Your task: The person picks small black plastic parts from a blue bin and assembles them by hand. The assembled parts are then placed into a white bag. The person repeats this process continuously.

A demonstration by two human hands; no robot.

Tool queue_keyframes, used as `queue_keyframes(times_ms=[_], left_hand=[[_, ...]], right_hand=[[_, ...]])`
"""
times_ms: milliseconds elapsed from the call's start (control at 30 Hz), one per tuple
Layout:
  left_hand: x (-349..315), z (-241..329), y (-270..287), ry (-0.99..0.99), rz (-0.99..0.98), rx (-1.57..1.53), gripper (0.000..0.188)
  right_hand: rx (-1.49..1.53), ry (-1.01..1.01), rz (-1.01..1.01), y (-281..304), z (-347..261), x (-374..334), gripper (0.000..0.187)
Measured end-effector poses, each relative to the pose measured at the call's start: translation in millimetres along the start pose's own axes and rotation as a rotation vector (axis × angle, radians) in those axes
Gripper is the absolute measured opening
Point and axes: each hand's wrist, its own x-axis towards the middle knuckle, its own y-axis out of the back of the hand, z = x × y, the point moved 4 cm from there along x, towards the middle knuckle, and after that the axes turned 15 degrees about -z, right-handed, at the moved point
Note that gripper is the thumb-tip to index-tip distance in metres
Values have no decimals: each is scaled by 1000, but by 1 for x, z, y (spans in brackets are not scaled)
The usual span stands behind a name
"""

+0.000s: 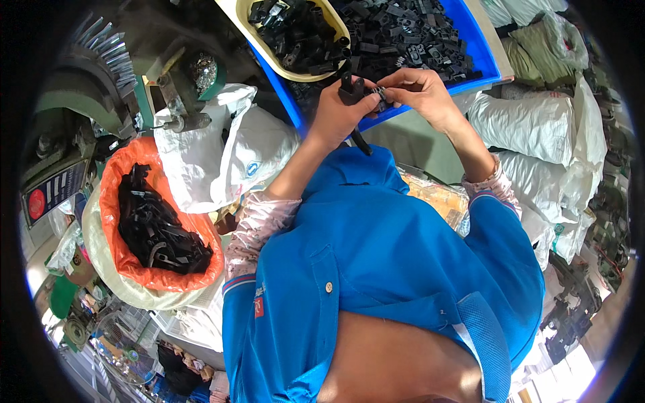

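Observation:
My left hand (334,114) is closed round a black plastic part (351,89). A curved black end (361,142) sticks out below my left palm; whether it belongs to the same part I cannot tell. My right hand (424,98) pinches a small silvery coil spring (381,93) between thumb and fingertips, up against the black part. Both hands meet over the near edge of a blue tray (494,67) filled with small black plastic pieces (410,40). At its left corner, a cream tub (344,30) holds larger black parts (289,40).
To my left, an orange-lined sack (111,208) is full of long black parts (158,228). White sacks (222,154) stand beside it, and more white sacks (524,121) are stacked at right. A green machine (80,94) stands at far left, near a small green bowl (213,84) of tiny metal pieces.

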Motion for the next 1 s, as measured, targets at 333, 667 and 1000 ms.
queue_keyframes(times_ms=[333,667,1000], left_hand=[[-9,-11,15,102,217,-329,20],[-30,2,27,24,193,-367,25],[-64,19,43,-165,227,-325,24]], right_hand=[[-431,127,163,33,22,3,20],[-434,116,87,14,-2,48,27],[-487,377,-129,-77,-43,61,19]])
